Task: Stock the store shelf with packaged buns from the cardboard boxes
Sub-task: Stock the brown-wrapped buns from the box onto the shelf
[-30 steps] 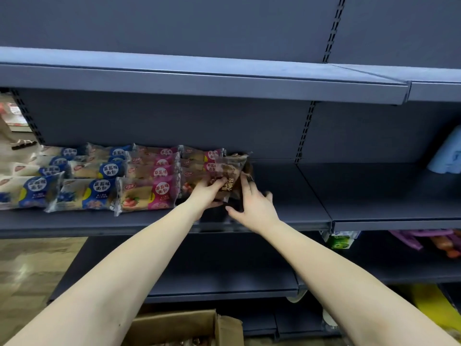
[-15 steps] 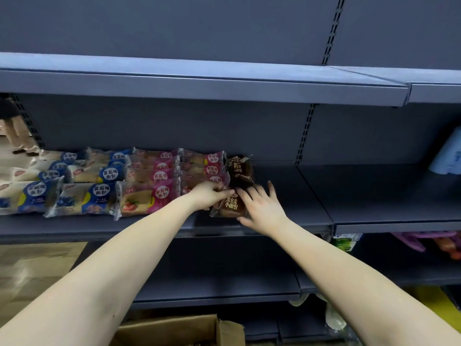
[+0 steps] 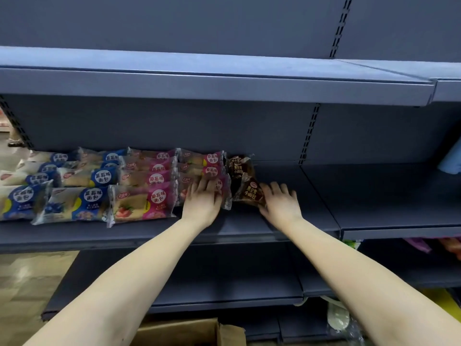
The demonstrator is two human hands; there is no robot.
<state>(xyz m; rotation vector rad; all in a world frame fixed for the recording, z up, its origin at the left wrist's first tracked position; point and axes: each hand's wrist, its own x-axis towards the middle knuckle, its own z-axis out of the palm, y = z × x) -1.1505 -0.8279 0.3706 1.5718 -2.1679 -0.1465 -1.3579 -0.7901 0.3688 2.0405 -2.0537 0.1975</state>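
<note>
Buns on the middle shelf, both hands flat on the packs

Buns in a brown pack (image 3: 250, 193), front one of two in the rightmost column, lying flat on the dark grey shelf (image 3: 249, 226). Right fingers (image 3: 277, 189) loosely spread, pressed against that pack's right edge, palm down on the shelf board; not pinching anything. Right hand (image 3: 280, 204) reaching in from the lower right, forearm bare. Left fingers (image 3: 203, 187) slightly spread, laid flat on top of the front pink pack (image 3: 219, 188) just left of the brown one; no closed grasp on it. Left hand (image 3: 200, 202) covering most of that pack, forearm crossing the shelf's front lip. Second brown pack (image 3: 239, 166) behind the first, touching the back panel. Further left, rows of pink strawberry packs (image 3: 142, 202), then blue blueberry packs (image 3: 72, 203), all lying flat in neat columns. Right of the hands, bare shelf board. Above, another grey shelf (image 3: 224, 86). Below, at the bottom edge, an open cardboard box (image 3: 189, 330), contents not visible.
</note>
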